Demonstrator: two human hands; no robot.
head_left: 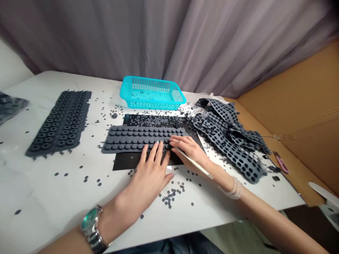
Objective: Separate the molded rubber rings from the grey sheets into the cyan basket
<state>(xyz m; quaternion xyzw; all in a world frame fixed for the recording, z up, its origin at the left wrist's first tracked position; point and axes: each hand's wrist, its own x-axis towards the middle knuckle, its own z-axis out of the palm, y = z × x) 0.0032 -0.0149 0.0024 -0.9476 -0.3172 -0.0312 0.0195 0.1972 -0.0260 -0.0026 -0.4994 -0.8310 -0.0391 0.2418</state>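
Observation:
A dark grey rubber sheet [132, 139] with rows of raised round knobs lies across a black mat [122, 162]. My left hand [152, 169] rests on its near edge, fingers stretched out and spread. At the sheet's right end my right hand [189, 148] is closed around a slim, pale stick-like tool [197, 165]. The tool's tip is hidden by the fingers, close to the knobs and my left fingertips. Small dark discs [150, 121] are strewn over the mat behind the sheet, and more discs [171, 197] lie on the table in front.
Behind the mat stands a turquoise plastic basket [153, 104]. Another knobbed sheet [60, 120] lies at left, near a dark bag-like bundle [10, 106]. Perforated rubber sheets [227, 141] are heaped at right. Beyond them are a pink-handled cutter [281, 163] and a cardboard wall [296, 106].

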